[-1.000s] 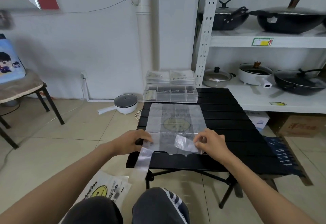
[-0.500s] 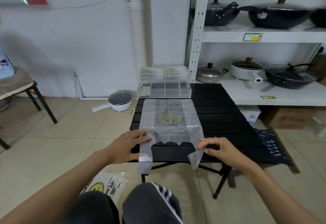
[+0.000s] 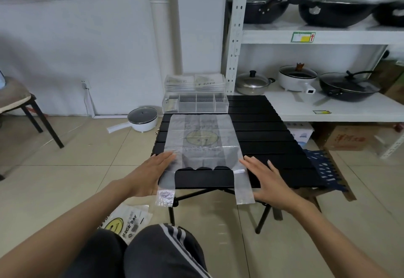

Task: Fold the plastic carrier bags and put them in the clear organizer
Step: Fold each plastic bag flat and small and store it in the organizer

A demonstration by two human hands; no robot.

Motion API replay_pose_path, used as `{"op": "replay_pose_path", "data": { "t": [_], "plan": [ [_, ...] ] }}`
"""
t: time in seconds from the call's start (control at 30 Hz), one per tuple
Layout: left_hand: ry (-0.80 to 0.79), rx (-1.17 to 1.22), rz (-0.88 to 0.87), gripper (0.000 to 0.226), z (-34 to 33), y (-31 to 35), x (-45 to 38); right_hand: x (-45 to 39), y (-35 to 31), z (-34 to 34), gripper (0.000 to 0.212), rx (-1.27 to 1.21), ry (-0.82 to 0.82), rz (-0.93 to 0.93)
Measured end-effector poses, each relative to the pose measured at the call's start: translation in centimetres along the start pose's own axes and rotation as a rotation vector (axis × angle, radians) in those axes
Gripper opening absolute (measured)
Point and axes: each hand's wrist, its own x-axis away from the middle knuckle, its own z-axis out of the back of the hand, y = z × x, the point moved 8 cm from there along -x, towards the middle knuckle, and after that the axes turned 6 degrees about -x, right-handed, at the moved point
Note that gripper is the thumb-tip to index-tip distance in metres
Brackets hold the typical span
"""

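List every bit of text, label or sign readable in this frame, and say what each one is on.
"ICE DAY": bag on the floor, beside a yellow smiley; the rest is cut off.
Print above and below the smiley on the spread bag: seen through the plastic, too faint to read.
Print on the folded bags atop the clear organizer: too small.
Green-and-yellow shelf label: red arrow only; text too small.
Red print on the cardboard box: blurred.

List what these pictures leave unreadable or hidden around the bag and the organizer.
Head view only:
- Print on the plastic bag: it shows faintly through the film, too faint to read.
- Contents of the clear organizer: too small and far to identify.
- Spare bags on the floor: partly hidden behind the person's knee.
- Right-hand wok on the top shelf: blurred and cut off by the frame edge.
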Motion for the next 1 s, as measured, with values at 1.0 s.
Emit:
{"op": "replay_pose_path", "data": {
  "t": [1.0],
  "plan": [
    [0.327, 0.227, -0.014, 0.040, 3.7, 1.2, -0.6, -1.7, -0.3, 1.6, 0.073, -0.083, 0.381, 0.061]
  ]
}}
